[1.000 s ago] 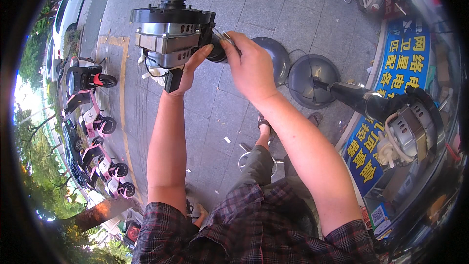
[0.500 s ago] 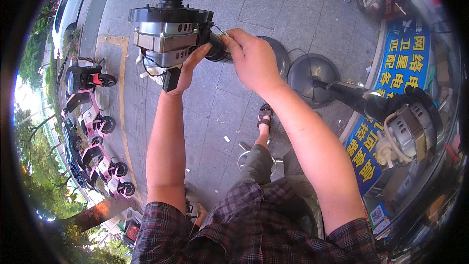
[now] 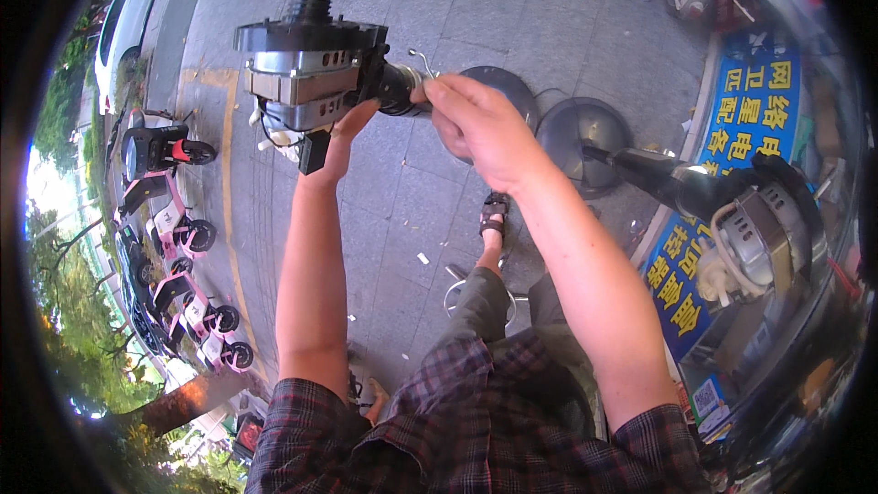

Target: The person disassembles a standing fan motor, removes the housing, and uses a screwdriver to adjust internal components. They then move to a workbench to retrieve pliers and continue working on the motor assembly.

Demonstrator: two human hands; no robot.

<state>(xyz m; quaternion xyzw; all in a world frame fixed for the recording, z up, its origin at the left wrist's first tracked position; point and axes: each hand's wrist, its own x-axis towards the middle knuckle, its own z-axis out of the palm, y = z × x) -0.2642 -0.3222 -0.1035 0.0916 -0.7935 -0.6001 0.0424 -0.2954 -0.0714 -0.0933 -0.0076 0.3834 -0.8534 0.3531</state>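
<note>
Ahead and left of centre, a floor-fan motor point(image 3: 302, 84), with its bare shaft pointing away from me, sits on a dark neck point(image 3: 398, 91). My left hand point(image 3: 346, 128) is closed at the motor's lower side, by the neck; its fingers are mostly hidden behind the housing. At the neck's right end, my right hand point(image 3: 476, 114) is closed in a pinch. From its fingertips a thin bent metal rod point(image 3: 421, 57) sticks up, its exact kind unclear. Below the motor hang white plastic parts point(image 3: 274, 137) and a small black box point(image 3: 315, 152).
A dark round base point(image 3: 512, 91) lies partly behind my right hand. A second fan stands to the right, with its base point(image 3: 585, 142) and bare motor point(image 3: 759, 238). Blue signs point(image 3: 754, 101) line the right edge. Pink scooters point(image 3: 192, 302) are parked on the left.
The motor has shifted slightly left and toward me. My right hand has moved a little down and right on the neck; the bent metal rod now shows more clearly above its fingers.
</note>
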